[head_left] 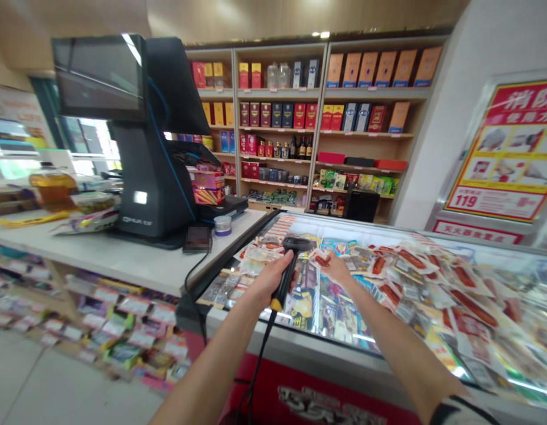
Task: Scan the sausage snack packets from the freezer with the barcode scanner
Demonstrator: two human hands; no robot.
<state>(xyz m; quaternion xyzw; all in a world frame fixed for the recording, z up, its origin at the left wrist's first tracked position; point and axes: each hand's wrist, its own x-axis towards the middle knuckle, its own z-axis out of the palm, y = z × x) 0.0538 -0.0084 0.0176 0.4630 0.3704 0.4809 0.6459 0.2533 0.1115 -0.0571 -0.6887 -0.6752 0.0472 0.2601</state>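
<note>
My left hand [276, 276] is wrapped round the handle of a black barcode scanner [296, 243], which has a yellow tip at its base. A cable runs down from it past the front of the freezer. In my right hand [336, 270] is a small clear packet of reddish sausage [320, 258], pinched at its right side. The scanner's head points toward this packet, a short gap apart. Both hands are above the glass top of a chest freezer [315, 336], with flat packets visible under it.
Many sausage packets [471, 307] lie heaped on the freezer at right. A checkout terminal [153, 177] stands on the white counter [167, 268] at left, near a small round tub [222, 225]. Shelves [277, 131] of boxes and bottles line the back. A red fire notice [506, 153] hangs at right.
</note>
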